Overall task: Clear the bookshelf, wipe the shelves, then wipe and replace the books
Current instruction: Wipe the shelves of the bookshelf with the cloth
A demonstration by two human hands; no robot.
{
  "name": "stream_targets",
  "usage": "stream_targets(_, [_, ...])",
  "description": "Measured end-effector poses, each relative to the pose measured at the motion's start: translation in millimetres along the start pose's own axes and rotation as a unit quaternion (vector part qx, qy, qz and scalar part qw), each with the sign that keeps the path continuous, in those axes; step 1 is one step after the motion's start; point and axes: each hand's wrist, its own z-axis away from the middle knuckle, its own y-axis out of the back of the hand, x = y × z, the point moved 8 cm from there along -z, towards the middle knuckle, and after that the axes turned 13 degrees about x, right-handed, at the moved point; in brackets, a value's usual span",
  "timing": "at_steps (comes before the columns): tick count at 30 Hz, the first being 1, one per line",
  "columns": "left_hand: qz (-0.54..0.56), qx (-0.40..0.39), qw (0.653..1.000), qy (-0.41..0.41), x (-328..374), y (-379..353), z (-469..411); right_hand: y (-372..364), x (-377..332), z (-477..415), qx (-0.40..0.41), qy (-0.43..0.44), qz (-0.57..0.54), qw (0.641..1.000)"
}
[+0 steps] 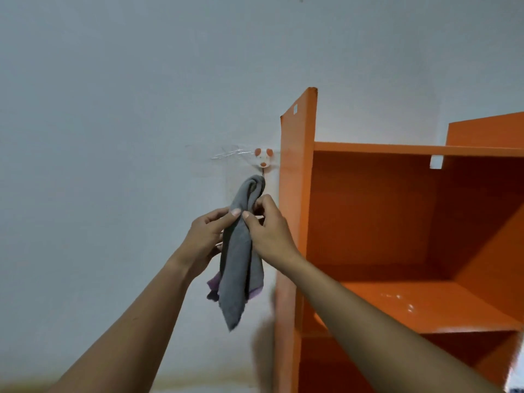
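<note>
Shelves (411, 303) of the glossy orange bookshelf (295, 194) stand bare; left hand (205, 239) and right hand (269, 236) pinch the hanging grey fabric cloth (238, 268); restocking remains

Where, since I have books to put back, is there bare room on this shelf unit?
The orange shelf board lies bare, bordered by the left side panel and the top board above. The compartment below, only partly in view, shows nothing. It is crowded left of the unit: the left hand and right hand pinch the grey cloth under the wall hook.
</note>
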Motion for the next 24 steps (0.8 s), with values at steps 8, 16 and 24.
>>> stream_targets(8, [-0.056,-0.035,0.997,0.047,-23.1,-70.8,92.1,122.7,-7.5,58.0,-0.039,0.065,0.013,0.997])
stream_targets(16, [-0.139,0.007,0.99,-0.008,-6.6,-198.8,157.0,292.0,23.9,56.1,-0.079,-0.075,-0.112,0.988])
stream_targets(24, [-0.075,0.043,0.996,-0.017,11.0,-265.5,156.3,385.7,51.6,47.4,-0.018,-0.191,-0.045,0.98])
